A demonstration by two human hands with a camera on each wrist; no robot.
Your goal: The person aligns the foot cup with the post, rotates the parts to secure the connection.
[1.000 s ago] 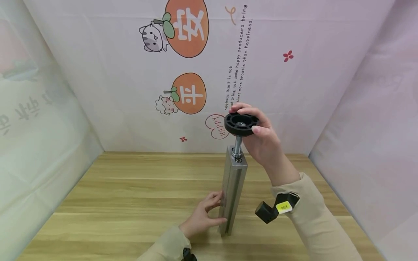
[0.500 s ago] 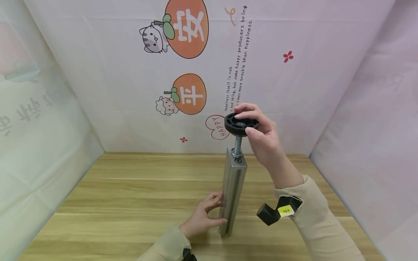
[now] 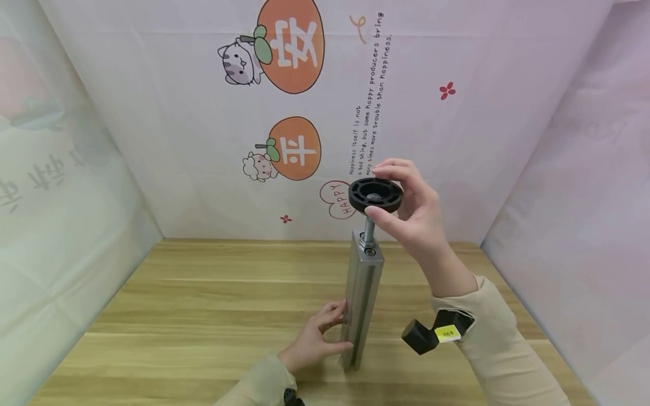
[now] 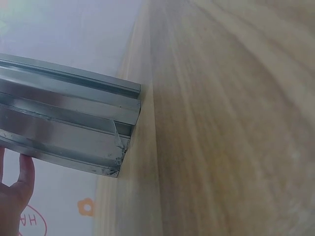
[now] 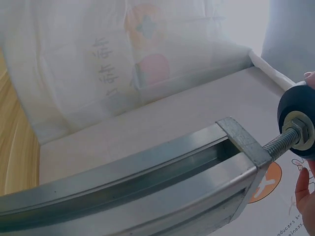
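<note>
A slotted aluminium profile (image 3: 361,307) stands upright on the table with a metal end plate (image 3: 369,252) on top. From that plate rises a threaded rod (image 5: 281,146) carrying a black round levelling foot (image 3: 358,198), broad side up. My right hand (image 3: 421,217) pinches the foot's rim between thumb and fingers. Lower down, my left hand (image 3: 311,340) grips the profile near its base, thumb on the near side and fingers on the far side. The left wrist view shows the profile's bottom end (image 4: 123,142) at the wooden surface.
The wooden table (image 3: 203,316) is bordered by a printed white cloth (image 3: 416,141) at the back and pale cloth walls on the left (image 3: 61,214) and right (image 3: 574,225). A black camera mount (image 3: 431,332) sits on the right wrist.
My right thumb has moved along the foot's rim towards the left and near side, while the fingers have shifted back and right. The left hand and the profile stay put.
</note>
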